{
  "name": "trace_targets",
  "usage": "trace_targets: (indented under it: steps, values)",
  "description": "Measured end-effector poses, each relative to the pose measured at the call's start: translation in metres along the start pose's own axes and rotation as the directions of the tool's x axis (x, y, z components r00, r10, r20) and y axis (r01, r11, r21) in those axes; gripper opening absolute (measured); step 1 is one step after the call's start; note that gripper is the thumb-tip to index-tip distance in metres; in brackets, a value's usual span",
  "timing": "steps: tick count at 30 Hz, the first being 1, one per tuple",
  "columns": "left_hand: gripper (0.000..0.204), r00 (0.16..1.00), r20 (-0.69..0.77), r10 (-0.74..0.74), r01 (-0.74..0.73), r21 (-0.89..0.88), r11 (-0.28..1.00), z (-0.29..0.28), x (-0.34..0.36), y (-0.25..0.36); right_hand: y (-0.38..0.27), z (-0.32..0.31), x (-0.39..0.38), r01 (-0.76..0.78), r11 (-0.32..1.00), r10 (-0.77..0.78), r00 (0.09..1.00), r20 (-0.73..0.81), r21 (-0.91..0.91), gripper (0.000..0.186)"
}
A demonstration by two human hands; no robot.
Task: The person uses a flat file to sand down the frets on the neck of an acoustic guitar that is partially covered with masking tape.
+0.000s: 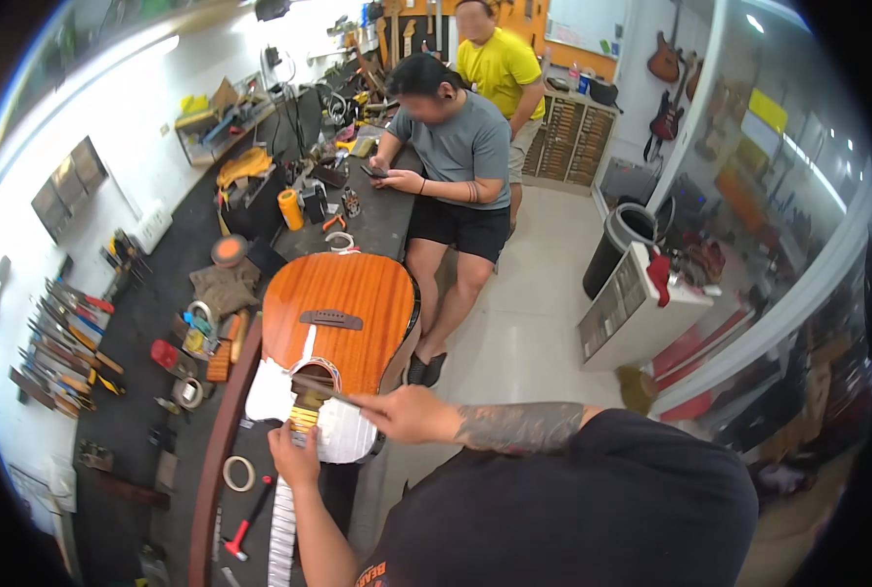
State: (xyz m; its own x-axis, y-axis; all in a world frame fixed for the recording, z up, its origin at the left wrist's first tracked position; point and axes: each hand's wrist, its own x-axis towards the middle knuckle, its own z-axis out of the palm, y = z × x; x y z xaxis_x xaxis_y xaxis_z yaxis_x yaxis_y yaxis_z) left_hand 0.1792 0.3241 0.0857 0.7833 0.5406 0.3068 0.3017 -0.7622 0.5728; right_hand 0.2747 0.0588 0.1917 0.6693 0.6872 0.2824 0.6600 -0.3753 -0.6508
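An acoustic guitar [353, 293] with an orange-brown top lies face up on the dark bench, its taped neck [281, 538] pointing toward me. White masking [343, 430] covers the top on both sides of the soundhole. My right hand [412, 415] is closed on a long, thin dark file [343, 393], which reaches across the fretboard end by the soundhole. Around the neck, just below a yellow striped section [305, 416], my left hand [296, 456] is closed, thumb on one side and fingers on the other. Its fingertips lie close to the file.
Left of the guitar are a tape roll [239, 474], a red-headed hammer [240, 538] and a long brown wooden rail [223, 479]. Racked hand tools [64, 342] line the wall. A seated person [460, 147] with a phone is beyond the guitar; another person [500, 73] stands behind.
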Motion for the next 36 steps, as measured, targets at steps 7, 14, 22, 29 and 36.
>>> trace_targets:
  steps: [7,14,22,29,36]
  values:
    - [0.057,0.999,-0.027,0.048,-0.046,0.068,0.997,0.008,0.003,0.008,0.037,-0.083,-0.063,-0.154,0.974,0.188,0.959,-0.213,0.169,0.049]
    - [0.054,0.988,-0.084,0.129,-0.122,0.073,0.99,0.017,0.008,-0.021,0.142,-0.145,-0.179,-0.487,0.851,0.521,0.831,-0.194,0.197,0.046]
    - [0.051,0.989,-0.1,0.111,-0.101,0.094,0.99,0.015,0.015,-0.038,0.273,-0.187,-0.384,-0.924,0.381,0.923,0.38,-0.069,0.013,0.043]
    - [0.052,0.994,-0.045,0.103,-0.099,0.088,0.991,0.018,0.015,-0.036,0.298,-0.182,-0.416,-0.946,0.313,0.945,0.301,-0.129,0.085,0.046]
    - [0.057,0.998,0.005,0.059,-0.059,0.021,0.998,0.015,0.006,-0.02,0.267,-0.2,-0.268,-0.789,0.503,0.86,0.418,-0.292,0.352,0.043]
